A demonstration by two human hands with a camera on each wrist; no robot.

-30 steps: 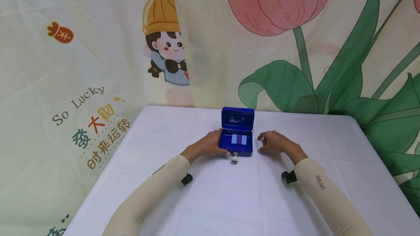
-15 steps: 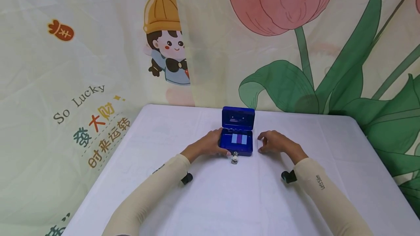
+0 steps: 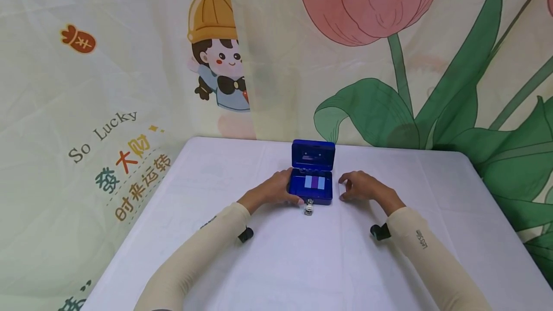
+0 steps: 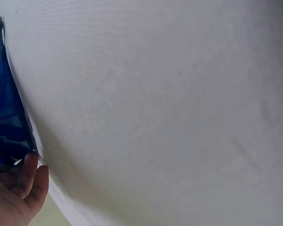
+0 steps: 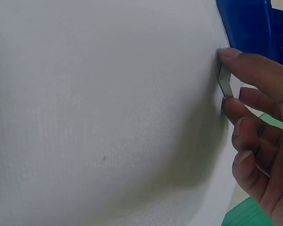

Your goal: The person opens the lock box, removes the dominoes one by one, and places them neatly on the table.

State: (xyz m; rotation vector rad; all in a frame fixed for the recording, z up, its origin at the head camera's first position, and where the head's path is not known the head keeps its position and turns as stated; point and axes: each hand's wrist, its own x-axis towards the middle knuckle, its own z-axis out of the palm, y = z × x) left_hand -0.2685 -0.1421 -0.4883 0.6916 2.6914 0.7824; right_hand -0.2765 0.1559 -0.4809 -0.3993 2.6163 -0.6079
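A small blue metal cash box (image 3: 311,195) stands on the table with its lid (image 3: 313,155) raised. On its floor lie light blue and purple strips (image 3: 314,183) side by side. My left hand (image 3: 274,188) grips the box's left side, thumb at the front corner, fingers further back. To the right of the box, my right hand (image 3: 360,187) pinches a thin, light grey, flat piece (image 5: 224,81) between thumb and finger, low by the tabletop. What this piece is exactly cannot be told.
A silver latch piece (image 3: 308,207) sticks out at the front of the box. The table (image 3: 298,263) wears a white cloth. Right behind its far edge hangs a printed curtain (image 3: 276,61) with a tulip and a cartoon figure.
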